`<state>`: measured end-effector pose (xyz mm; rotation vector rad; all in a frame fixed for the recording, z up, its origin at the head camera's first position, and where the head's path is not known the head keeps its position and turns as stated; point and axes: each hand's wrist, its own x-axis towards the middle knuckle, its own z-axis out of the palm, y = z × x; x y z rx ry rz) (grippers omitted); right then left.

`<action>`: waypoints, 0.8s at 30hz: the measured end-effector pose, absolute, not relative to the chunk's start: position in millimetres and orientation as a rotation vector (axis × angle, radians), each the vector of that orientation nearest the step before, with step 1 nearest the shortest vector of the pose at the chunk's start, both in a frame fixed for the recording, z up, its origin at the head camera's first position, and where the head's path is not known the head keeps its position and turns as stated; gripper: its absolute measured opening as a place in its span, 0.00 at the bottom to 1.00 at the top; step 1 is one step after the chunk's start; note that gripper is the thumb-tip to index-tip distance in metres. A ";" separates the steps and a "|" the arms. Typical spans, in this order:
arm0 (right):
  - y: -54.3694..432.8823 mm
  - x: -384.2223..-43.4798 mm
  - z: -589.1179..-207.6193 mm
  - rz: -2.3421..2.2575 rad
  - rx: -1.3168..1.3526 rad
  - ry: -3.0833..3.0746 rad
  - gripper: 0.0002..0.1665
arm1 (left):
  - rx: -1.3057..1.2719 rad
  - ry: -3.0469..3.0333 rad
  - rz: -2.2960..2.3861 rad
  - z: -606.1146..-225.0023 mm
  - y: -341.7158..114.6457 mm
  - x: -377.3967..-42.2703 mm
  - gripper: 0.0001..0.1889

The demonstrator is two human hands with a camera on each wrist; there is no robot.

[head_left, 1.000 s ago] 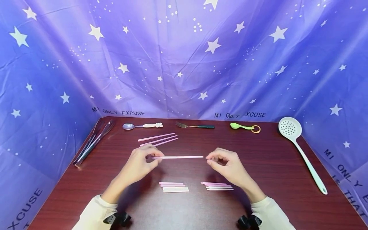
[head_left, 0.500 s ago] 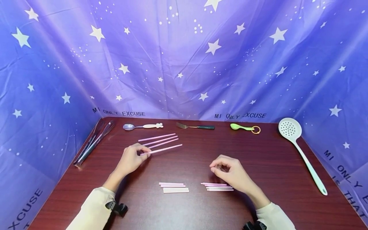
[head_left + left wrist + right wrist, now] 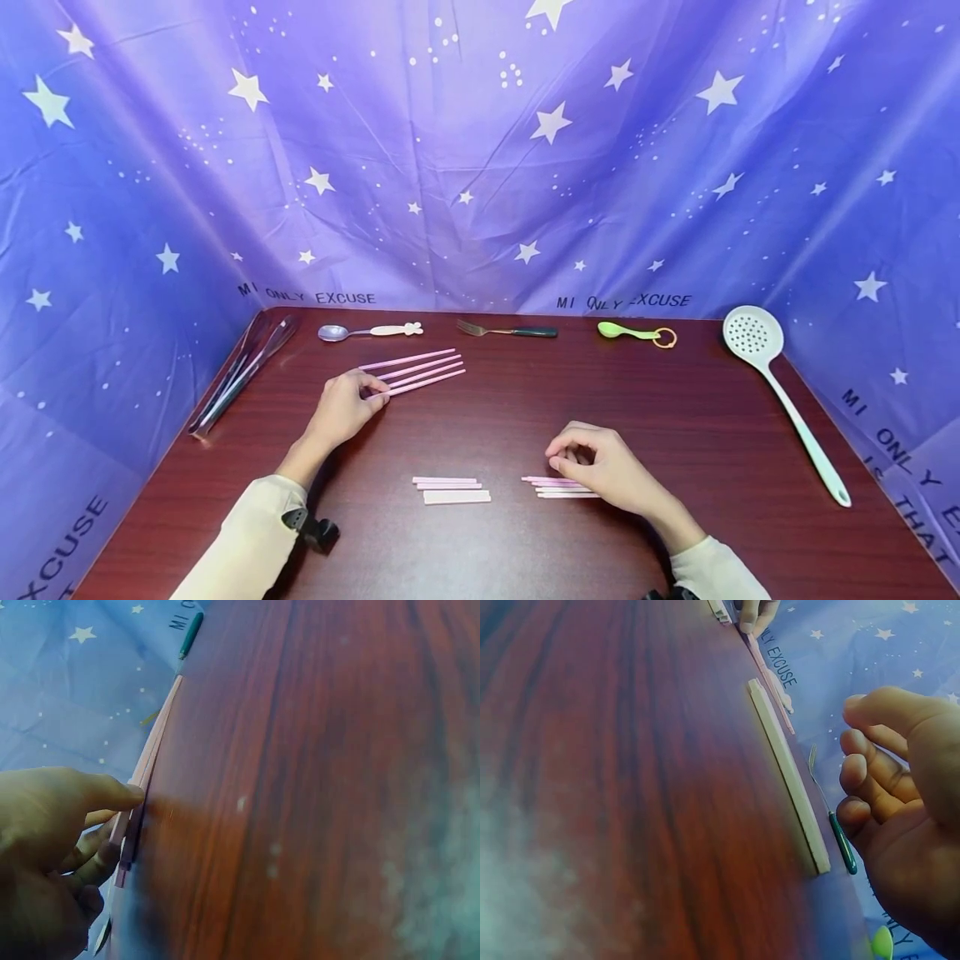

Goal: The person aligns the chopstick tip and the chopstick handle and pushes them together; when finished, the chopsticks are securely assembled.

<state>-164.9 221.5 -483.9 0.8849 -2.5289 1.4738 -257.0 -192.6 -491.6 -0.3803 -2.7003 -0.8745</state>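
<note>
My left hand (image 3: pixel 347 407) pinches the left end of a long pink stick (image 3: pixel 431 382) between thumb and fingers, low over the table. Just beyond it lie three more long pink sticks (image 3: pixel 412 360), roughly side by side. In the left wrist view, the thumb (image 3: pixel 124 796) rests against the stick's near end. My right hand (image 3: pixel 603 467) hovers with loosely bent fingers and nothing in them. Partly covered by it are several short pink and white sticks (image 3: pixel 558 494). A pale stick (image 3: pixel 791 780) with a narrower tip shows beside it in the right wrist view.
Short pink sticks (image 3: pixel 450 484) and white sticks (image 3: pixel 457 497) lie at front centre. Along the back edge are a spoon (image 3: pixel 334 333), a fork (image 3: pixel 510 331) and a green spoon (image 3: pixel 622 331). A whisk (image 3: pixel 247 367) lies left, a slotted skimmer (image 3: pixel 791 408) right. Starry cloth surrounds the table.
My left hand has carried the long stick from between the hands to the far left, beside the other three. My right hand has drawn back toward the short sticks at the right.
</note>
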 end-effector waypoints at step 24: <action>226.7 -159.5 -496.8 1.412 0.877 -2.609 0.09 | -0.513 -2.685 -0.805 -480.6 -180.1 -251.4 0.04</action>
